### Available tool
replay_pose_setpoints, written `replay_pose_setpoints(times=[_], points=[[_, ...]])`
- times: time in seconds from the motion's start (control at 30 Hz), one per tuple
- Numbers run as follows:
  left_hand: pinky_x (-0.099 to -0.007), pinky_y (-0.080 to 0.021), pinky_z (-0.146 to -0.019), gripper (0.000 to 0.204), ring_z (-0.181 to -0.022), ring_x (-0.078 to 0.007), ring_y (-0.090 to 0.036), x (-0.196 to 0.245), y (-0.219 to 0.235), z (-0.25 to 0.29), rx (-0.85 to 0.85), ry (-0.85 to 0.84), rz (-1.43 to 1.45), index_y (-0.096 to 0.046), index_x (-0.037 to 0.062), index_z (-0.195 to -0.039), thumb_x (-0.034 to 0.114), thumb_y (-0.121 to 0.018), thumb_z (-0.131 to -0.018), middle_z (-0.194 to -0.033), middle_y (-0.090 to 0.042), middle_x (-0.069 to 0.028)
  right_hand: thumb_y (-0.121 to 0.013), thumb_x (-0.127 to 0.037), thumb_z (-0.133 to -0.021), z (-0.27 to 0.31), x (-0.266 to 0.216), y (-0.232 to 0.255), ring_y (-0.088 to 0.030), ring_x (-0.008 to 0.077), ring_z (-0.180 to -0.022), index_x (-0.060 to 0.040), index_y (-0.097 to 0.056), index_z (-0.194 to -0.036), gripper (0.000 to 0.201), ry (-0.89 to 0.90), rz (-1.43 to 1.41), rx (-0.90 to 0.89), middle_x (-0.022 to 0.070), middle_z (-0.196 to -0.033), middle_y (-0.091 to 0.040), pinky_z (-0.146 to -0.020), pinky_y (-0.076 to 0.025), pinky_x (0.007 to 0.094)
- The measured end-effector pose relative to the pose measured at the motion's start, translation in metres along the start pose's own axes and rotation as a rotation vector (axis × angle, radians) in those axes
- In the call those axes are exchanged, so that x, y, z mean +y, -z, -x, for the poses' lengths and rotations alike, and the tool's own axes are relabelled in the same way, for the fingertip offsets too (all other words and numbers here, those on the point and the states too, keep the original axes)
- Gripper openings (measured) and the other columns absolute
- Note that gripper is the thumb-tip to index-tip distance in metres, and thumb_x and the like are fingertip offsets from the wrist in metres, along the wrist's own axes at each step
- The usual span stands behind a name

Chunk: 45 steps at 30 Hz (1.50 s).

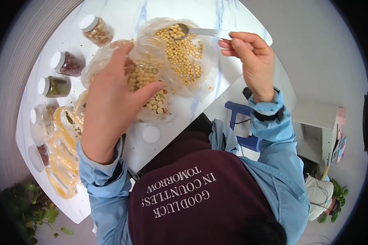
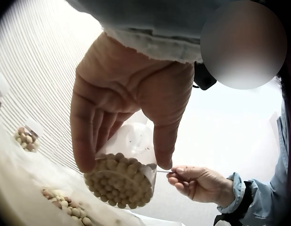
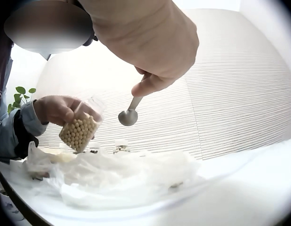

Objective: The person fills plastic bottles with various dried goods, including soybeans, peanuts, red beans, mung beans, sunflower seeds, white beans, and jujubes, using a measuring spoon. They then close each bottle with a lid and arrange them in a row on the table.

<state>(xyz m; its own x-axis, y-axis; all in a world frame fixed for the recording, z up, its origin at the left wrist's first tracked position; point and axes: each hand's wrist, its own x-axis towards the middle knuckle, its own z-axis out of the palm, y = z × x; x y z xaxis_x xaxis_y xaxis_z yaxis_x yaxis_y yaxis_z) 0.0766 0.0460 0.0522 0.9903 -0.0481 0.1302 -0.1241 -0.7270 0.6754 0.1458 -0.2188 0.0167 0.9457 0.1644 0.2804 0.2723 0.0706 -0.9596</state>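
The left hand (image 1: 112, 98) grips a clear open jar (image 1: 145, 67) partly filled with pale yellow beans, tilted in the right wrist view, thumb on one side and fingers on the other. In the left wrist view the beans (image 2: 118, 182) show through its base. The right hand (image 1: 255, 61) pinches the handle of a metal spoon (image 1: 208, 32). In the head view the spoon's bowl holds several beans and is over an open plastic bag of yellow beans (image 1: 180, 59). Seen from the right wrist, the spoon (image 3: 128, 117) hangs above the bags.
Lidded jars of nuts (image 1: 98, 32), reddish beans (image 1: 71, 64) and green beans (image 1: 57, 86) line the table's far left. Yellow-edged plastic bags (image 1: 63, 151) lie nearer, and a white lid (image 1: 151, 133) rests near the front edge. A blue stool (image 1: 249, 143) stands beyond the table.
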Motion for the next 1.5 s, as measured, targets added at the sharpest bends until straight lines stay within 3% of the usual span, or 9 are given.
replay_pose_setpoints(times=[0.1,0.4,0.53,0.7,0.8,1.0,1.2,1.33,1.5], points=[[-0.0331,-0.052,-0.072,0.076,-0.088,-0.0259,-0.063,-0.003,-0.003,0.001,0.000,0.009,-0.012,-0.047,0.0019,-0.130,0.026,-0.082,-0.067,-0.096,-0.063,-0.0165,-0.056,-0.001,-0.092,0.003,-0.018,0.001,-0.068,0.0211,-0.087,0.0066,-0.061,-0.106,0.017,0.046,0.000,-0.048,0.0156,-0.093,-0.068,-0.077,-0.057,0.0280],[-0.0373,-0.049,-0.074,0.075,-0.086,-0.0309,-0.062,0.000,-0.007,0.002,-0.022,-0.021,-0.015,-0.047,0.0033,-0.128,0.027,-0.082,-0.067,-0.091,-0.062,-0.0185,-0.058,0.002,-0.090,0.012,-0.051,-0.011,-0.068,0.0191,-0.081,0.0083,-0.061,-0.104,0.016,0.291,0.270,-0.171,0.0164,-0.090,-0.068,-0.076,-0.055,0.0275],[-0.0370,-0.049,-0.075,0.074,-0.087,-0.0309,-0.062,0.000,-0.008,0.003,-0.037,-0.042,0.016,-0.046,0.0025,-0.128,0.024,-0.082,-0.067,-0.091,-0.062,-0.0185,-0.066,0.009,-0.074,0.013,-0.074,-0.018,-0.068,0.0239,-0.076,0.0075,-0.065,-0.095,0.021,0.732,0.906,-0.336,0.0178,-0.090,-0.068,-0.065,-0.056,0.0284],[-0.0370,-0.049,-0.074,0.074,-0.085,-0.0302,-0.062,0.003,-0.006,0.003,-0.049,-0.004,0.024,-0.046,0.0020,-0.128,0.024,-0.083,-0.067,-0.090,-0.062,-0.0173,-0.069,0.002,-0.060,0.005,-0.072,-0.025,-0.068,0.0317,-0.080,0.0080,-0.066,-0.090,0.031,1.170,0.902,-0.494,0.0228,-0.091,-0.067,-0.064,-0.057,0.0331],[-0.0370,-0.049,-0.072,0.075,-0.084,-0.0301,-0.062,0.003,-0.005,0.002,-0.040,-0.012,-0.002,-0.046,0.0022,-0.128,0.026,-0.083,-0.067,-0.089,-0.062,-0.0168,-0.068,0.002,-0.065,0.002,-0.073,-0.020,-0.068,0.0286,-0.077,0.0063,-0.066,-0.091,0.026,1.110,0.929,-0.405,0.0197,-0.088,-0.068,-0.062,-0.056,0.0310],[-0.0368,-0.049,-0.071,0.077,-0.081,-0.0298,-0.061,0.002,-0.001,0.002,0.014,-0.023,-0.044,-0.046,0.0035,-0.129,0.031,-0.083,-0.066,-0.088,-0.061,-0.0163,-0.064,-0.001,-0.078,-0.020,-0.030,-0.002,-0.064,0.0234,-0.066,-0.0046,-0.068,-0.094,0.017,0.557,0.989,-0.166,0.0097,-0.078,-0.067,-0.055,-0.049,0.0296],[-0.0355,-0.050,-0.069,0.078,-0.081,-0.0294,-0.062,0.000,0.001,0.002,0.018,-0.016,-0.036,-0.046,0.0054,-0.130,0.030,-0.083,-0.066,-0.091,-0.062,-0.0179,-0.063,-0.001,-0.082,-0.015,-0.019,0.009,-0.064,0.0220,-0.064,-0.0021,-0.067,-0.096,0.015,0.393,1.186,-0.380,0.0107,-0.080,-0.068,-0.057,-0.049,0.0281],[-0.0349,-0.050,-0.066,0.080,-0.078,-0.0285,-0.062,-0.003,-0.002,0.002,0.034,-0.039,-0.034,-0.045,0.0065,-0.131,0.029,-0.084,-0.066,-0.090,-0.062,-0.0172,-0.061,-0.005,-0.082,-0.012,-0.012,0.003,-0.063,0.0215,-0.063,-0.0052,-0.066,-0.096,0.014,0.282,1.046,-0.300,0.0093,-0.076,-0.066,-0.057,-0.049,0.0301],[-0.0346,-0.050,-0.067,0.080,-0.080,-0.0280,-0.062,0.001,0.001,0.001,0.001,0.003,-0.052,-0.045,0.0049,-0.131,0.029,-0.084,-0.066,-0.090,-0.062,-0.0172,-0.059,-0.006,-0.090,-0.028,0.018,0.007,-0.066,0.0123,-0.077,0.0022,-0.064,-0.097,0.012,-0.188,0.473,-0.157,0.0086,-0.085,-0.069,-0.065,-0.053,0.0235]])
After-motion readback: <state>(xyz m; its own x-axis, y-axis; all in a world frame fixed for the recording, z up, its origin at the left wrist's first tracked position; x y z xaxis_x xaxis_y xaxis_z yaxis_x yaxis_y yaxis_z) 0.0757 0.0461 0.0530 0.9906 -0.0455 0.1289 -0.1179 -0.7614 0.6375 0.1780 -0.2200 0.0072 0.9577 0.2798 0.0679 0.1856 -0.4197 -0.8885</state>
